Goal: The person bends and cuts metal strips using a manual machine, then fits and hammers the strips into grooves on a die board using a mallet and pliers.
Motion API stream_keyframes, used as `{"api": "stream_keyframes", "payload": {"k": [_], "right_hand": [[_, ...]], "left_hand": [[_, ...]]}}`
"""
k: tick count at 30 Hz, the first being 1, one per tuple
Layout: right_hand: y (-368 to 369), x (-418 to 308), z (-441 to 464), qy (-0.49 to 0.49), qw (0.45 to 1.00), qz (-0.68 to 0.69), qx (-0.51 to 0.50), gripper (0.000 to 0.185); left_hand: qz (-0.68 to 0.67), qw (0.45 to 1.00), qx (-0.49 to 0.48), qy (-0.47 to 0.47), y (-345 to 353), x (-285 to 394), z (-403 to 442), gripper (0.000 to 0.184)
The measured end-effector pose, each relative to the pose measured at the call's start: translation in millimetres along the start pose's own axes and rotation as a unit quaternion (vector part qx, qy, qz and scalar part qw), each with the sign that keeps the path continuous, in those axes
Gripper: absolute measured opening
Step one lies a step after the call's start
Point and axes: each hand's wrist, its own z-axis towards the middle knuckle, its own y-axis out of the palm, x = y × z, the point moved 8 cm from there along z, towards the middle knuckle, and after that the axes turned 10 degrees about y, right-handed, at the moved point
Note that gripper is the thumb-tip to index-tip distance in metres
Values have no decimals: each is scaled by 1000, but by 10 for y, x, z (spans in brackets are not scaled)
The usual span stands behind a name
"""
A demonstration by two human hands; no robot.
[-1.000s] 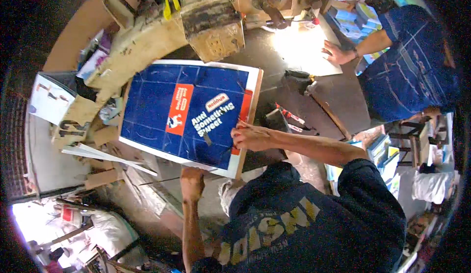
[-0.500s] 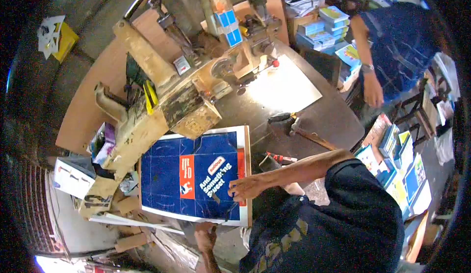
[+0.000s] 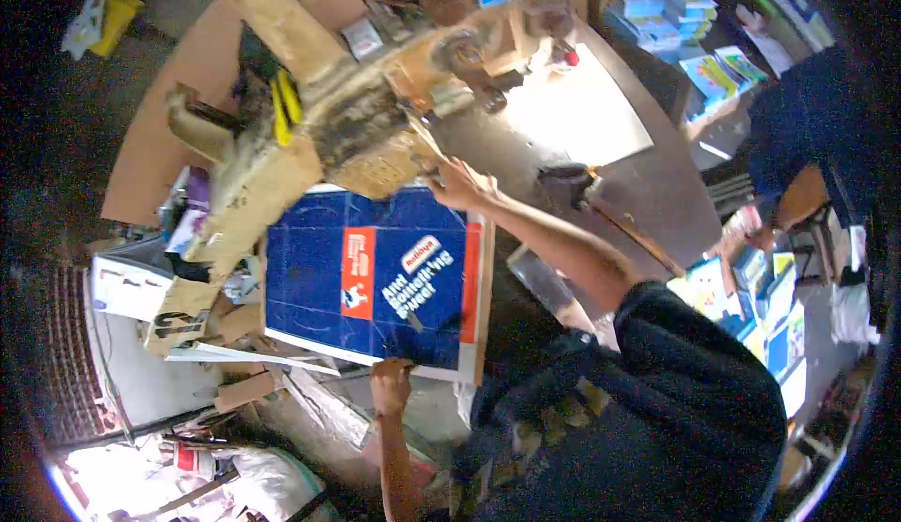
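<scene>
A blue printed board (image 3: 314,264) with red panels and a white margin lies flat before me. My left hand (image 3: 390,386) is at its near edge, fingers curled round something small and dark that I cannot make out. At the board's far right corner, beside the worn wooden machine block (image 3: 375,161), is my right hand (image 3: 458,186). Its fingers look apart, though slightly blurred. A thin pale strip (image 3: 427,135) runs along the block down to these fingers; whether they touch it is unclear.
A hammer (image 3: 638,238) lies right of the board, beyond my right forearm. Behind it is a brightly lit pale sheet (image 3: 610,118). Book stacks (image 3: 648,23) stand at the back right. Another person in dark blue (image 3: 798,128) is at the right. White strips (image 3: 253,357) lie at the left.
My right hand has moved from the board's right side to its far corner. My left hand stays near the close edge. The other person's arm has lowered away from the bright sheet. The view has shifted.
</scene>
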Motion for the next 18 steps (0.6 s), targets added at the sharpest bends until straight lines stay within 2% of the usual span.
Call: {"api": "stream_keyframes", "payload": {"k": [1, 2, 4, 5, 6, 7, 8, 10, 11, 12, 13, 15, 16, 17, 18], "right_hand": [[167, 226, 278, -11, 999, 6, 40, 44], [88, 318, 272, -21, 996, -43, 75, 35], [-169, 520, 63, 21, 985, -159, -65, 36], [-308, 533, -162, -6, 961, -239, -137, 44], [-374, 643, -406, -34, 926, -314, -208, 56], [-309, 948, -595, -50, 903, -351, -244, 73], [-224, 1178, -783, -69, 876, -387, -278, 94], [-245, 1143, -1325, -20, 836, -450, -314, 120], [-223, 1058, -1465, -65, 875, -399, -267, 122], [-243, 1001, -1521, -110, 907, -345, -216, 123], [-244, 908, -1537, -185, 914, -312, -182, 119], [-185, 959, -1504, -190, 915, -284, -215, 113], [-131, 974, -1473, -194, 915, -255, -246, 108], [-103, 1091, -1403, -183, 928, -211, -248, 92], [-195, 1092, -1320, -154, 946, -196, -206, 83]], "left_hand": [[78, 996, -8, 34, -6, 120, 6, 14], [71, 992, 63, 78, 16, 127, -73, 17], [151, 988, -7, 31, -92, 435, -32, 21], [142, 989, -13, 27, -151, 534, -71, 21], [151, 986, 39, 58, -289, 674, -110, 21], [161, 979, 93, 88, -378, 776, -156, 21], [158, 980, 93, 83, -321, 776, -210, 21], [102, 991, 71, 39, -161, 653, -388, 18], [130, 982, 122, 69, -155, 744, -436, 14], [133, 981, 124, 68, -130, 799, -418, 14], [110, 987, 111, 37, -95, 819, -396, 14], [19, 992, 120, -24, -240, 1039, -242, 14], [22, 992, 124, -29, -303, 1159, -186, 14], [17, 990, 123, -66, -339, 1193, -171, 13], [13, 987, 122, -104, -354, 1184, -208, 12]]}}
